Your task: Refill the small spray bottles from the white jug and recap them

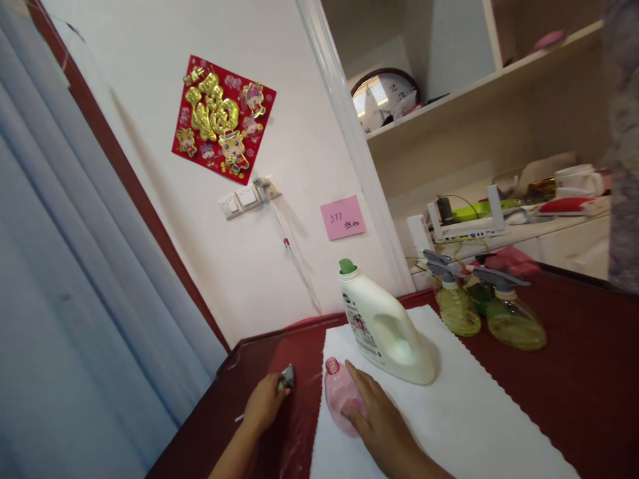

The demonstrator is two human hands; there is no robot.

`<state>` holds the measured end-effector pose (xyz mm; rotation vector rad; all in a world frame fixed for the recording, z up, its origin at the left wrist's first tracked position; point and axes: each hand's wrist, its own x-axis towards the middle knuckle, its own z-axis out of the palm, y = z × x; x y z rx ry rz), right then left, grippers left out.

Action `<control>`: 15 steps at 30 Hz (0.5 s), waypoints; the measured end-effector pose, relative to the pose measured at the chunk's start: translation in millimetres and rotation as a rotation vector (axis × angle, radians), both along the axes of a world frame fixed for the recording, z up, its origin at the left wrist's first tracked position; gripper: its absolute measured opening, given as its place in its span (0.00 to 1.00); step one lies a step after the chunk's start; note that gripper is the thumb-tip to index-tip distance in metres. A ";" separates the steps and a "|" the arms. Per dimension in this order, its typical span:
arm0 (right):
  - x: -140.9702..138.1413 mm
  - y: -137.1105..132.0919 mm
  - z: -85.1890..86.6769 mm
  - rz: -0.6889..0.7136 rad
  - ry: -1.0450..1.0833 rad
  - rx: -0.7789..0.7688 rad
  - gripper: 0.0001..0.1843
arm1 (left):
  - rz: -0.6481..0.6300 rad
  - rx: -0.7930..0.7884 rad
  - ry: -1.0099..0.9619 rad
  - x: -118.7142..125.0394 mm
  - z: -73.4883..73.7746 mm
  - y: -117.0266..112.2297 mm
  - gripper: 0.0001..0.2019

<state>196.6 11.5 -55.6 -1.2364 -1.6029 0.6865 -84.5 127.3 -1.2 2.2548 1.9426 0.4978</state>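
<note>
My right hand [377,419] is wrapped around a pink see-through spray bottle [338,392], whose threaded neck is uncapped. The bottle is at the left edge of a white sheet [469,426]. To its left, over the dark red tabletop, my left hand [265,402] is closed on a grey spray nozzle [286,377], mostly hidden by the fingers. A thin white tube [239,418] sticks out behind that hand. Just beyond the pink bottle stands a large pale green detergent jug [384,326] with its cap off and a green spout in its mouth.
Several spray bottles with yellow-green liquid [516,322] stand on the right of the red table [594,352]. A white router [469,229] sits on the shelf behind. A blue curtain [94,299] hangs at left, and a pink note [343,217] is on the wall.
</note>
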 end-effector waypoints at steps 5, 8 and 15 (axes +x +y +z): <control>0.3 4.0 0.8 0.006 -0.043 0.011 0.41 | 0.051 0.041 -0.135 11.5 -4.3 -1.2 0.16; 0.6 7.1 0.4 0.020 -0.060 0.018 0.42 | 0.057 0.099 -0.343 19.5 13.9 -0.8 0.12; 0.2 15.2 -8.2 0.024 -0.104 0.031 0.42 | -0.077 0.233 -0.996 70.7 92.0 -21.3 0.24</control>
